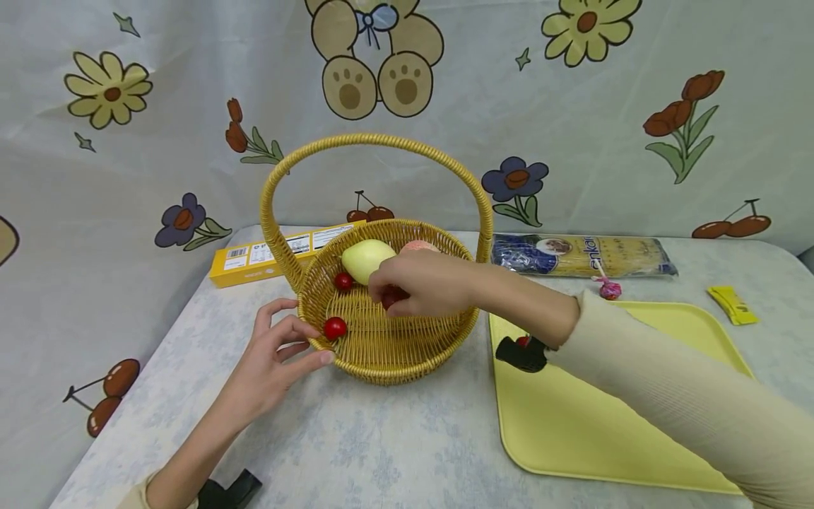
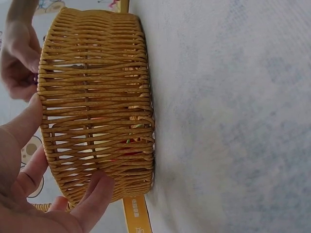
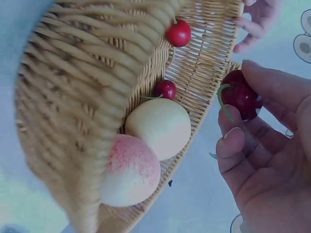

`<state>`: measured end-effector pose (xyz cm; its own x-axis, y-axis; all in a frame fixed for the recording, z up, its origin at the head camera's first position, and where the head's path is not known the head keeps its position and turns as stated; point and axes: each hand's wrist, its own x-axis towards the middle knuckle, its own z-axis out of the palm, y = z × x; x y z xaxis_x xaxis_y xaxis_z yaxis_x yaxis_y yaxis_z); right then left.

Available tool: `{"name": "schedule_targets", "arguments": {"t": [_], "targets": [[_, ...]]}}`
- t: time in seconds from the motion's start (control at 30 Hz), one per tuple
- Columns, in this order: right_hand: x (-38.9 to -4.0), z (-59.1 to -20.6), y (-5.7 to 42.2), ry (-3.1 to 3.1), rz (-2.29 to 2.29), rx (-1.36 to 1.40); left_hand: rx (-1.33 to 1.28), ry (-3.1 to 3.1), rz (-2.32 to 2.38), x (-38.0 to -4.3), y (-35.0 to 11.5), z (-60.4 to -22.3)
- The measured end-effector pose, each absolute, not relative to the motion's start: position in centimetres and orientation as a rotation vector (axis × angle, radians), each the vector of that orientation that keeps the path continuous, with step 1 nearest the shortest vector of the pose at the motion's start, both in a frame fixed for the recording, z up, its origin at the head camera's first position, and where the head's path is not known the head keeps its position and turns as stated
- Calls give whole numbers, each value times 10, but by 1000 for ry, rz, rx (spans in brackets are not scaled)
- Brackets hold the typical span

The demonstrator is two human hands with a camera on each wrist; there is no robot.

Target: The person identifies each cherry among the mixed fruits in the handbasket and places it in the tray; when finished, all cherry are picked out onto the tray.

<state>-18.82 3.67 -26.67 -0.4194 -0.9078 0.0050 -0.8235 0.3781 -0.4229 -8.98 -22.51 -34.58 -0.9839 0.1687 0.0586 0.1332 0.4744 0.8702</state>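
A dark red cherry (image 3: 241, 95) with a green stem is pinched in my right hand (image 1: 427, 284), which hovers over the wicker basket (image 1: 381, 371). At the basket's left rim, my left hand (image 1: 270, 360) holds on, some fingertips over the edge and others against the outer wall (image 2: 97, 116). Inside the basket lie two red cherries, one near the left rim (image 1: 335, 328) and another (image 3: 165, 90) beside a pale yellow fruit (image 1: 367, 260). A pink-and-white peach (image 3: 130, 171) sits next to that fruit, mostly hidden by my right hand in the head view.
The tall basket handle (image 1: 375, 139) arches over the fruit. Behind stands a yellow box (image 1: 254, 263). To the right are a yellow tray (image 1: 572, 438), a pasta packet (image 1: 585, 256), a pink-wrapped lollipop (image 1: 609, 288) and a small yellow packet (image 1: 733, 305).
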Motion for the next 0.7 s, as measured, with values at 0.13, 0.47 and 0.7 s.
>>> {"name": "schedule_targets", "arguments": {"t": [0.13,0.47,0.7], "targets": [[-176,-267,56,2465,-617,-1585,274,2672,1566,-89,-225,-345],[-148,-265,105,2614,-725,-1490,310,2734,1517,-89,-226,-344],[-130,-271,149,2717,-763,-1333,311,2702,1558,-88,-225,-345]]}}
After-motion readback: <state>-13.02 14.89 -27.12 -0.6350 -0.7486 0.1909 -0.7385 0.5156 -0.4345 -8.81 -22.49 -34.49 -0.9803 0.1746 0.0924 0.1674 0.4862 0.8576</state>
